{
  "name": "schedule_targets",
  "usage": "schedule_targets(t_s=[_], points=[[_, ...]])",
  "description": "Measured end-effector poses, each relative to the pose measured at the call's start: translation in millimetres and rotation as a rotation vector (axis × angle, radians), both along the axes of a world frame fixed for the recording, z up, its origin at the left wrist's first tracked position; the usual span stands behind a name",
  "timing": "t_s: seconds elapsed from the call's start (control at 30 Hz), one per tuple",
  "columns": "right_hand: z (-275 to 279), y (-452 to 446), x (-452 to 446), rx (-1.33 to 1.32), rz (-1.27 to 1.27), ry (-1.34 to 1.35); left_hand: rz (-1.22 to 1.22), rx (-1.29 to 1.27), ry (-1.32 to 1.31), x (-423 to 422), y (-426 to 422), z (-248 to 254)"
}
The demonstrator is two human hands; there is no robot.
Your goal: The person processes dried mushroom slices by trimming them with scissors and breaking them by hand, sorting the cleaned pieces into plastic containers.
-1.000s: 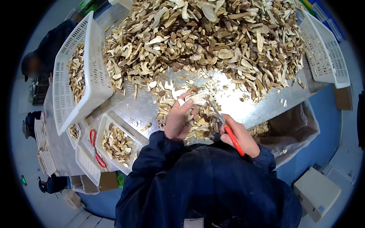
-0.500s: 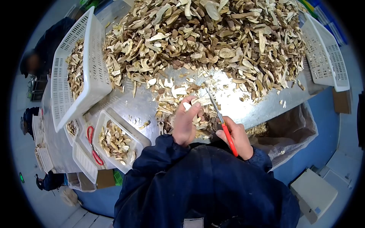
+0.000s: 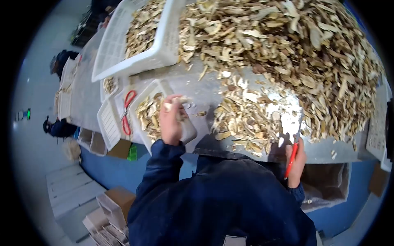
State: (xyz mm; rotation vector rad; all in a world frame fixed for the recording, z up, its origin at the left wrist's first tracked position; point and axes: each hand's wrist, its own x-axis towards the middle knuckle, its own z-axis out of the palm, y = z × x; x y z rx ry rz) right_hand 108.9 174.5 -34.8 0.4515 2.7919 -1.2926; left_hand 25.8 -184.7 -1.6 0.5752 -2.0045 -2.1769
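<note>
**Left hand over small tray with pale mushroom pieces; right hand holding scissors**

Left hand (image 3: 171, 128): over the near part of a small white tray (image 3: 190, 131) partly filled with dried mushroom slices (image 3: 148, 116). Its fingers (image 3: 175, 104) are bent in around pale mushroom pieces (image 3: 167, 106), nearly closed; the ends show on both sides of the fingertips. Blurred; exact number of pieces cannot be told.

Right hand (image 3: 297, 162): near the front edge of the metal tabletop (image 3: 201, 88), well apart from the left. Fingers wrapped around the red handle of a pair of scissors (image 3: 292, 159), blades pointing away from the body. Blade gap too blurred to judge.

Between the hands: a loose spread of cut slices (image 3: 242, 119) on the tabletop. Beyond it, a large heap of slices (image 3: 283, 45) covers the far side.

Left of the small tray: a second pair of red-handled scissors (image 3: 129, 98), lying beside a slotted white tray (image 3: 108, 125). Behind these, a large white basket (image 3: 169, 47) stands tilted, with slices inside.

Below the tabletop, near the right hand: a lined bin (image 3: 328, 182).
</note>
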Motion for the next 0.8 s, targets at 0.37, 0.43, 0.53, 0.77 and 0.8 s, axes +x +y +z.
schedule_targets(t_s=[0.37, 0.43, 0.53, 0.77, 0.8], points=[[-10.0, 2.3, -6.0, -0.099, -0.029, -0.072, 0.193, -0.495, -0.085, 40.2, -83.6, 24.3], [-5.1, 0.7, -7.9, -0.082, -0.035, -0.042, 0.1, -0.527, -0.083, 22.8, -68.3, 29.5], [-8.9, 0.7, -7.6, -0.041, -0.042, -0.041, -0.168, -0.477, -0.067, -11.5, -20.0, 27.0], [-0.8, -6.0, -9.2, 0.005, -0.054, -0.066, -0.793, -0.897, 0.284, -74.6, 92.0, -18.4], [-1.4, -5.8, -8.7, 0.014, -0.054, -0.054, -0.851, -0.974, 0.309, -79.3, 103.8, -20.5]])
